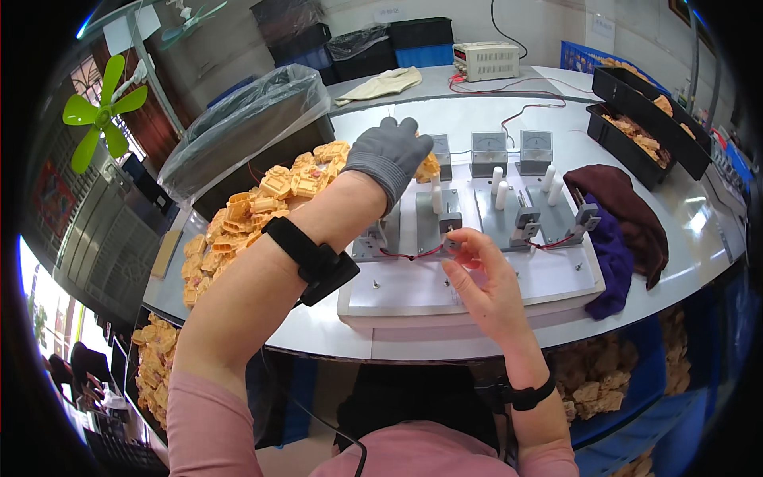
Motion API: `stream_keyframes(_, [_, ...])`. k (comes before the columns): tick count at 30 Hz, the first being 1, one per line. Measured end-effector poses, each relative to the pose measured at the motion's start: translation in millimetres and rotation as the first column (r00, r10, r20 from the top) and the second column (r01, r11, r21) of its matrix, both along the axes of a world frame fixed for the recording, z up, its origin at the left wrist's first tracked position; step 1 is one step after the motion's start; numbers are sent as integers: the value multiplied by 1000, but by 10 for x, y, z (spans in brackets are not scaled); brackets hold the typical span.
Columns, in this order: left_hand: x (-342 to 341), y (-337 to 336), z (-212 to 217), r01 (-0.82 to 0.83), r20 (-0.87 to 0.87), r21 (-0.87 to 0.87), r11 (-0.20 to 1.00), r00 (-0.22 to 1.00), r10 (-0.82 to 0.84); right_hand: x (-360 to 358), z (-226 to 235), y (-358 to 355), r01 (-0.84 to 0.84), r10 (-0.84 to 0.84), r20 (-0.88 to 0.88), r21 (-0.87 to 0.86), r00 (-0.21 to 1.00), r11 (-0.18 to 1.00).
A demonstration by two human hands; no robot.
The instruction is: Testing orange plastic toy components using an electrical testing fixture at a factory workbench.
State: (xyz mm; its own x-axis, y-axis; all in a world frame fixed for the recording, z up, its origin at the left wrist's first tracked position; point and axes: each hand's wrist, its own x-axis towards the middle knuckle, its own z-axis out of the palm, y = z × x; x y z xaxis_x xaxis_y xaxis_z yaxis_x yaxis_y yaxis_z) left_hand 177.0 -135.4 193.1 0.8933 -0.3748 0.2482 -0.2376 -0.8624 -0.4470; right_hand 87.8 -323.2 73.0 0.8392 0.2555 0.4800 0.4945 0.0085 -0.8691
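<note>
My left hand, in a dark grey glove, is closed on a yellow-orange plastic part above the back of the test fixture. Its fingertips are partly hidden behind the glove. Bare and half curled, my right hand is beside a small metal clamp block at the fixture's front, thumb and index finger apart. Whether a fingertip touches the block I cannot tell. White upright handles rise from the grey fixture stations, and red wires run along their front.
Several yellow plastic parts are heaped at left, before a plastic-lined bin. Panel meters line the fixture's back. A power supply stands farther back. At right are black trays and a purple cloth.
</note>
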Motion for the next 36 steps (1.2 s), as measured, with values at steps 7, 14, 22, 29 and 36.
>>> stream_keyframes(7, [-293,-97,-84,275,-61,-132,952,957,-285,-4,1,-15,-18,18,-20,24,1000,1000])
stream_keyframes(14, [-406,-25,-147,280,-191,-187,942,930,-314,6,-38,-1,-21,21,7,24,1000,999])
stream_keyframes(22, [-401,-104,-152,130,-326,-332,934,914,-243,-17,-111,55,5,1,-73,88,997,996])
stream_keyframes(29, [-377,-232,-139,19,-381,-264,964,916,-122,20,-91,50,-39,45,-52,118,998,992])
stream_keyframes(36, [-383,-185,-134,59,-478,-249,967,861,-176,46,-121,80,-30,38,-52,135,998,990])
